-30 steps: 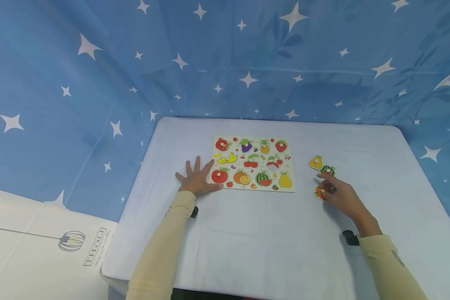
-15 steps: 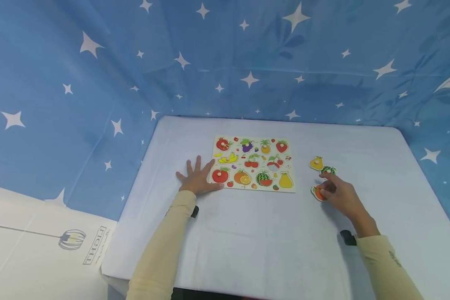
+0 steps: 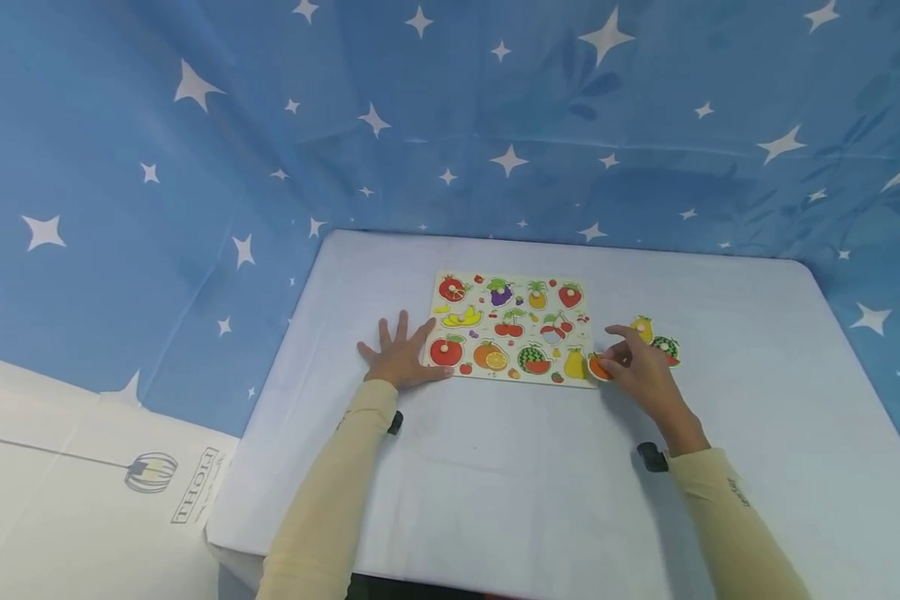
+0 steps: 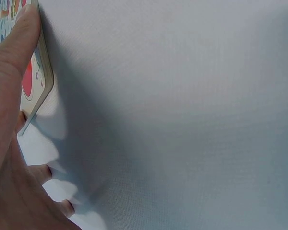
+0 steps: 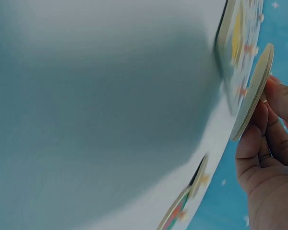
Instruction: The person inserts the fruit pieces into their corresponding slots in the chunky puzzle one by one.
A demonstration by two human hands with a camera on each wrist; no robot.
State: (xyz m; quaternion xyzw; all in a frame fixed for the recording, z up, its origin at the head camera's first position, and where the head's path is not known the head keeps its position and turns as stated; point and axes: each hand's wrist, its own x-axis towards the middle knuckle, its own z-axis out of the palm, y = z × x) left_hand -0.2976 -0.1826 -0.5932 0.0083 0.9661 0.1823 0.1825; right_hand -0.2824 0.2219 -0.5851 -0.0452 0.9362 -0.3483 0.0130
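Thumb and index finger of my left hand (image 3: pixel 399 360) rest at the left side of a wooden fruit puzzle board (image 3: pixel 532 335), fingers spread wide. In the left wrist view the thumb lies over the board's edge (image 4: pixel 47 72). My right hand (image 3: pixel 643 377) pinches an orange puzzle piece (image 3: pixel 598 367) at the board's lower right corner, near the printed pear. The right wrist view shows that piece (image 5: pixel 253 93) tilted and raised off the table, its plain wooden back facing the camera. Behind the right hand lie a pear piece (image 3: pixel 642 328) and a watermelon piece (image 3: pixel 666 350).
A white cloth covers the table (image 3: pixel 465 475). Blue star-patterned curtains (image 3: pixel 450 125) hang behind and at the sides. A white printed box-like surface (image 3: pixel 82 517) stands at the lower left.
My right hand has moved left with the orange piece, from beside the pear and watermelon pieces to the board's right edge. The left hand stays in place.
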